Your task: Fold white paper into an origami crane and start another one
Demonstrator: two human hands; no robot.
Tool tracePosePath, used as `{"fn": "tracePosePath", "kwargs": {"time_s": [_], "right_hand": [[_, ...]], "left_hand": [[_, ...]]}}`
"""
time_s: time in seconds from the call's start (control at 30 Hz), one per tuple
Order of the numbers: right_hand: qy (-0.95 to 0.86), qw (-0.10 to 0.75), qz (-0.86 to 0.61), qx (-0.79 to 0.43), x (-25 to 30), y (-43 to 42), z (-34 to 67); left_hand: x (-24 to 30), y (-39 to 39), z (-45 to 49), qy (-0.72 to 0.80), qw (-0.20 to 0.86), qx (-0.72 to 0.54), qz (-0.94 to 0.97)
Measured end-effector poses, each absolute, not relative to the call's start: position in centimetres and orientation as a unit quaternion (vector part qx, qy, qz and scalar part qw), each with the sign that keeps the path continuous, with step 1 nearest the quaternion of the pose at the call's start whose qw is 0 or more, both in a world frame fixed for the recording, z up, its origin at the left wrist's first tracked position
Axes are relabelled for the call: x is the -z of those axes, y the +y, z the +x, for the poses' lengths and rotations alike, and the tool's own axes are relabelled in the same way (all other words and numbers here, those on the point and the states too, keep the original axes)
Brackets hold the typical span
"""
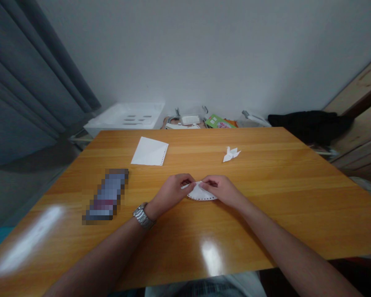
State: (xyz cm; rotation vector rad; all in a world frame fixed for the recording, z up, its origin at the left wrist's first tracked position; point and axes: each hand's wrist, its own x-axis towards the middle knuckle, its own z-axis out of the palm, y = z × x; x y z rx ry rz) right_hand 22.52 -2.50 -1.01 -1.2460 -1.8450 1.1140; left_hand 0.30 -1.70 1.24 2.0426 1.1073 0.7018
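A small folded piece of white paper (200, 194) with a perforated edge lies on the wooden table (266, 198) in front of me. My left hand (170, 193) pinches its left corner with closed fingers; a metal watch sits on that wrist. My right hand (222, 189) presses and pinches the paper's right side, fingers closed on it. Both hands meet over the paper at the table's middle.
A flat white sheet (150, 152) lies farther back left and a finished white paper crane (231, 154) back right. A blurred-out flat object (106, 194) rests to my left. Behind the table are a white tray (126, 117), clutter, dark cloth (306, 123) and a curtain.
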Motion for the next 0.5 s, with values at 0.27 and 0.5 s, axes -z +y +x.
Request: {"fn": "tracePosePath", "kwargs": {"time_s": [0.27,0.5], "right_hand": [[-0.724,0.300,-0.463,-0.415,0.30,-3.02,22.31],[-0.724,0.306,-0.468,-0.404,0.15,-3.12,22.11]], "left_hand": [[-1.10,-1.93,0.47,0.423,0.352,-0.268,0.791],[-1.16,-1.87,0.47,0.419,0.364,-0.276,0.785]]}}
